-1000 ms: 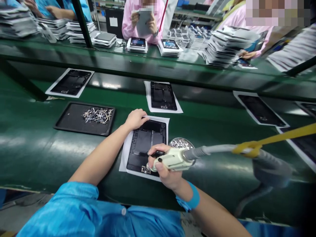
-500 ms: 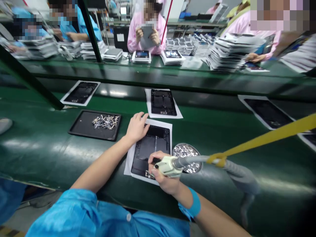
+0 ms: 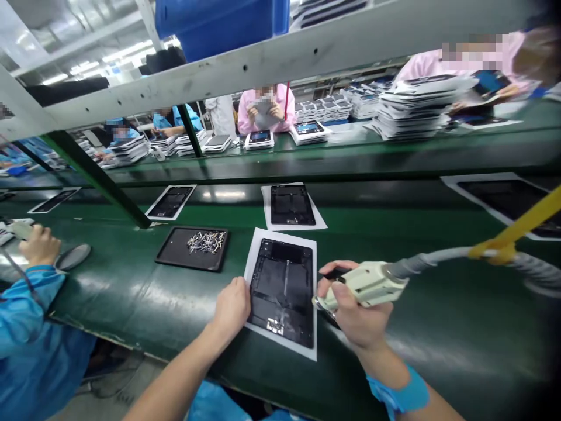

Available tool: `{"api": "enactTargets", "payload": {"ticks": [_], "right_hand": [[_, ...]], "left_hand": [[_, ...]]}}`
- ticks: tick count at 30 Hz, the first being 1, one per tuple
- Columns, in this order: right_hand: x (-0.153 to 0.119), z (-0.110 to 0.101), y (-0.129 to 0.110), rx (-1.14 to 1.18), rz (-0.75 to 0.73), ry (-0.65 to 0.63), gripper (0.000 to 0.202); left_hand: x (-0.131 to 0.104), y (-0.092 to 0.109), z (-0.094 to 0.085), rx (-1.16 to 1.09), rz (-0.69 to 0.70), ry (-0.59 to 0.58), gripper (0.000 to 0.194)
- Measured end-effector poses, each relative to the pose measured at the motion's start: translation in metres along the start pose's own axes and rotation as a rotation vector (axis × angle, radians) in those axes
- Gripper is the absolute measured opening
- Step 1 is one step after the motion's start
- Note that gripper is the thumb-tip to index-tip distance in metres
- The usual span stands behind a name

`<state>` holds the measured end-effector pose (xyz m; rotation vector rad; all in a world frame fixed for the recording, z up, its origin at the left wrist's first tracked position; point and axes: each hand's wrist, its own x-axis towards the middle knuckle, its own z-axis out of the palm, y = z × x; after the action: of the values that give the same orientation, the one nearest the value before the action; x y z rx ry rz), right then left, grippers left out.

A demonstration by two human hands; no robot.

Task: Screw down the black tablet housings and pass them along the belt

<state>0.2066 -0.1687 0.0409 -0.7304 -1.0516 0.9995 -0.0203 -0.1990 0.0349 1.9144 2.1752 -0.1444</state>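
Note:
A black tablet housing [image 3: 283, 292] with its inner side up lies on a white paper sheet [image 3: 253, 248] on the green bench. My left hand [image 3: 231, 304] is closed at the sheet's left edge, its fingers curled against the paper and housing. My right hand [image 3: 362, 318] grips a pale green electric screwdriver [image 3: 372, 283] just right of the housing; its tip is hidden. A grey cable [image 3: 432, 257] runs from it, hung by a yellow strap [image 3: 532, 219]. Beneath the hand, a shiny rim of a round metal dish [image 3: 319, 303] peeks out; its contents are hidden.
A black tray [image 3: 173, 248] of small metal parts sits to the left. Other housings on paper [image 3: 293, 204] lie along the far strip. At left, a co-worker's hand [image 3: 41, 245] holds a similar tool near a round dish [image 3: 73, 257]. A shelf beam [image 3: 245, 70] crosses overhead.
My right hand and the screwdriver have moved off the housing to its right, over the dish. My left hand has come down from the upper corner to the left edge. The view has tilted up.

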Motion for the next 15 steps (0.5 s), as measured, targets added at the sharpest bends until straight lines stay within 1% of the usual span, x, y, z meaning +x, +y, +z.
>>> {"api": "enactTargets", "payload": {"ticks": [3, 6, 8, 10, 12, 14, 15], "right_hand": [[0.002, -0.002, 0.001, -0.027, -0.004, 0.019, 0.024], [0.002, -0.002, 0.001, -0.051, 0.011, 0.034, 0.022], [0.002, -0.002, 0.001, -0.061, 0.019, 0.046, 0.023], [0.002, -0.003, 0.000, -0.068, 0.026, 0.050, 0.023], [0.003, -0.005, -0.001, -0.074, 0.028, 0.058, 0.022], [0.005, -0.007, -0.003, -0.088, 0.007, 0.072, 0.021], [0.006, -0.007, -0.005, -0.100, -0.014, 0.085, 0.020]], "left_hand": [[0.003, 0.000, -0.004, 0.017, -0.023, -0.026, 0.026], [0.003, -0.001, 0.002, 0.032, -0.028, -0.035, 0.027], [0.002, -0.003, 0.007, 0.014, -0.020, -0.005, 0.026], [0.002, -0.008, 0.008, -0.026, -0.011, 0.049, 0.026], [0.008, -0.017, -0.001, -0.083, 0.019, 0.111, 0.025], [0.023, -0.030, -0.021, -0.157, 0.061, 0.180, 0.023], [0.035, -0.038, -0.033, -0.192, 0.075, 0.224, 0.022]]}}
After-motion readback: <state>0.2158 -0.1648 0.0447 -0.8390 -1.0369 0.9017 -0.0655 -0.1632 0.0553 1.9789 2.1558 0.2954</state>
